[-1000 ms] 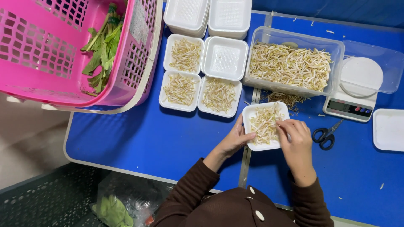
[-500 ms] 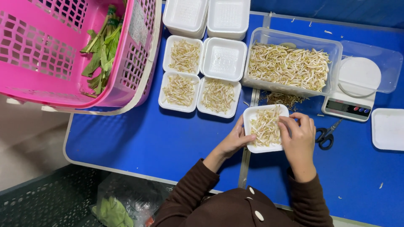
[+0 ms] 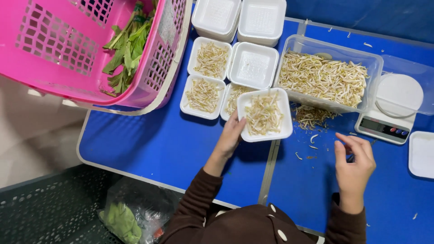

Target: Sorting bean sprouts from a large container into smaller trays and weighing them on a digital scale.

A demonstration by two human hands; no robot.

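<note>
Tabletop (image 3: pixel 149 149): smooth blue surface, metal seam down the middle; it carries everything below.
Pink basket (image 3: pixel 54 49): perforated plastic, tilted, well to the upper left of the left grip; leafy greens (image 3: pixel 126 49) inside.
Clear tub (image 3: pixel 330 74): rectangular see-through plastic, heaped with pale bean sprouts, just beyond the held tray.
Kitchen scale (image 3: pixel 386 122): white, round platter, just above the right grip.
Filled trays (image 3: pixel 205 83): white foam, square, rounded corners, thin sprout layers; just above the left grip.
Held tray (image 3: pixel 264 115): white foam, square, loose heap of pale stringy sprouts, overlapping a neighbouring tray.
Left hand (image 3: pixel 233 133): grip closed on the held tray's near-left edge, thumb over the rim.
Right hand (image 3: pixel 357 158): grip loosely curled, part open, holding nothing, above the tabletop.
Loose sprouts (image 3: pixel 312 138): scattered between both hands.
</note>
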